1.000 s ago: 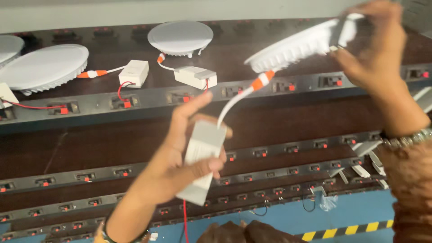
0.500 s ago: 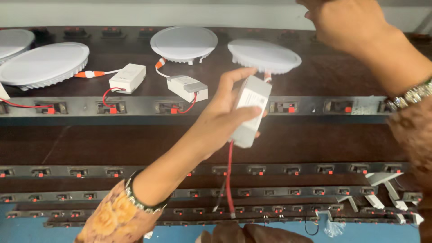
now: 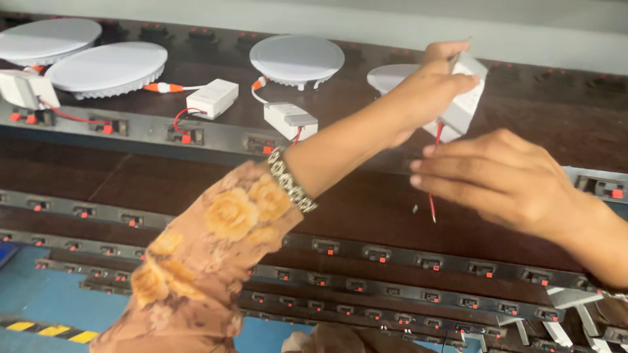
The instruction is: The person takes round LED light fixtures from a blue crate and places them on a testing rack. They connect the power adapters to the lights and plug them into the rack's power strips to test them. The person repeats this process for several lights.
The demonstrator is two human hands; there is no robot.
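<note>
Dark tabletop has bare room on the far right. Round white lamps sit along the back edge, one right behind my left hand, grip wrapped shut around a white box. My right hand, fingers half curled, pinches its thin red wire.

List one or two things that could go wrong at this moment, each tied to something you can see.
The left hand holds the white box up over the round lamp; if the hold slips, the box may drop onto it. The right hand is at the thin red wire hanging from the box; a tug might strain it.
</note>
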